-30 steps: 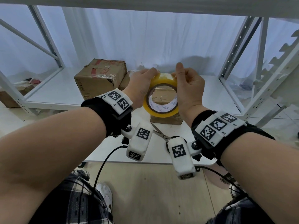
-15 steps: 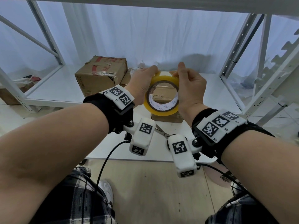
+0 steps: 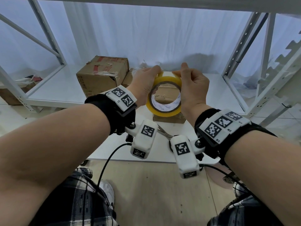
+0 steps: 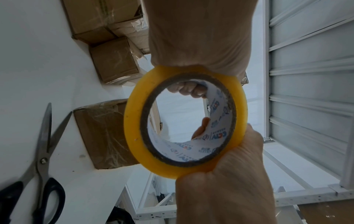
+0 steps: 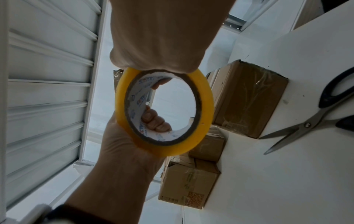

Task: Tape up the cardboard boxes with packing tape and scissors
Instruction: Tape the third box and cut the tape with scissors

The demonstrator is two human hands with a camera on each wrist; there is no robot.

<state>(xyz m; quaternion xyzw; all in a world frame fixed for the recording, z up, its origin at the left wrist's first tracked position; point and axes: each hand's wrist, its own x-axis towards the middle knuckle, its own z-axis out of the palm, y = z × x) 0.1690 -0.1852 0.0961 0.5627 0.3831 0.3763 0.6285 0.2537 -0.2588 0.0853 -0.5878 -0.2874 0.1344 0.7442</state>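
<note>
Right now my left grip (image 3: 143, 85) is clamped on the yellow tape roll (image 3: 164, 97), fingers curled through the core as the right wrist view shows (image 5: 155, 121), thumb up on the roll's top edge. My right grip (image 3: 193, 88) is clamped on the same roll from the 3 o'clock side, its fingertips (image 4: 187, 89) hooked inside the core. The roll (image 4: 184, 121) stands on edge in the air between both hands, its open centre facing me, printed white liner visible inside.

Looking through the core in the head view, I see a small cardboard box (image 3: 167, 98) on the white desk (image 3: 211, 98), directly behind and below the roll. At 10 o'clock from the roll sits a larger cardboard box (image 3: 102, 75) with red markings and clear film on its top; another box (image 3: 130, 77) is wedged between it and my left hand, mostly hidden. The left wrist view shows these boxes touching one another in a cluster (image 4: 113, 60).

At 6 o'clock from the roll, on the desk, lie the scissors (image 3: 164, 132), largely covered by the wrist cameras; from the wrists I see black handles and blades parted (image 4: 44, 159), just beside the small box. White shelving frame (image 3: 241, 51) stands at 2 o'clock.
</note>
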